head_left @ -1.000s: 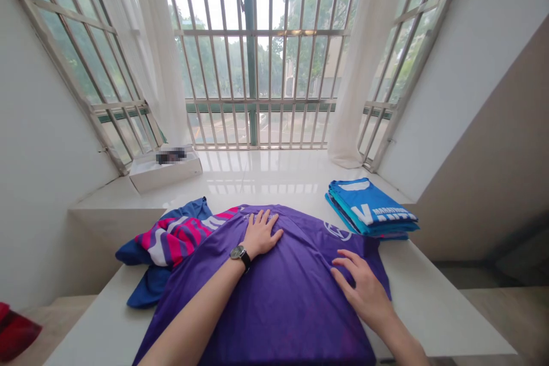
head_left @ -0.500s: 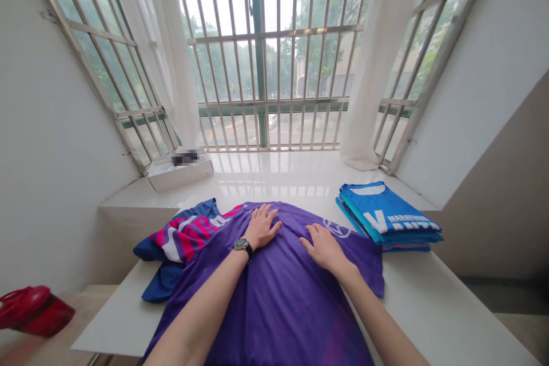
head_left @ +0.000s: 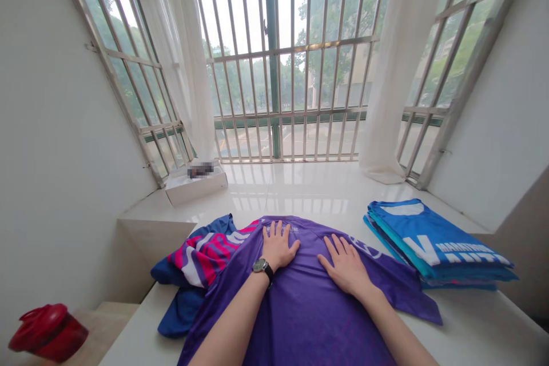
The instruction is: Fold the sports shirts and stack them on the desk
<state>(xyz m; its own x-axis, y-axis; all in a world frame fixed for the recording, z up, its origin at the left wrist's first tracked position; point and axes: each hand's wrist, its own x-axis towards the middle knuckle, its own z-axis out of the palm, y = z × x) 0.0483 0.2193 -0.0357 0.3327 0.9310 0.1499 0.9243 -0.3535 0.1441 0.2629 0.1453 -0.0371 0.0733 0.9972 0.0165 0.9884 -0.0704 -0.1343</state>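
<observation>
A purple T-shirt [head_left: 309,309] is spread over the white table, its collar end toward the window and its lower part running out of view toward me. My left hand [head_left: 278,246], with a watch [head_left: 261,266] on the wrist, lies flat on the shirt just below small white print. Farther right, my right hand [head_left: 343,266] also rests flat on the fabric, fingers spread, beside a white round logo [head_left: 364,247]. Under the shirt's left side lies a crumpled pink, white and navy shirt [head_left: 206,257].
A stack of folded blue shirts [head_left: 437,240] sits at the right. On the white windowsill [head_left: 295,183] stands an open white box [head_left: 197,186]. A red lidded bucket [head_left: 49,331] is at lower left. White curtains [head_left: 386,68] hang by the barred window.
My view has shifted, so the scene sits further right and lower. Both hands stay flat on the purple T-shirt; my right hand's fingers are more spread, and the shirt's right sleeve lies further out.
</observation>
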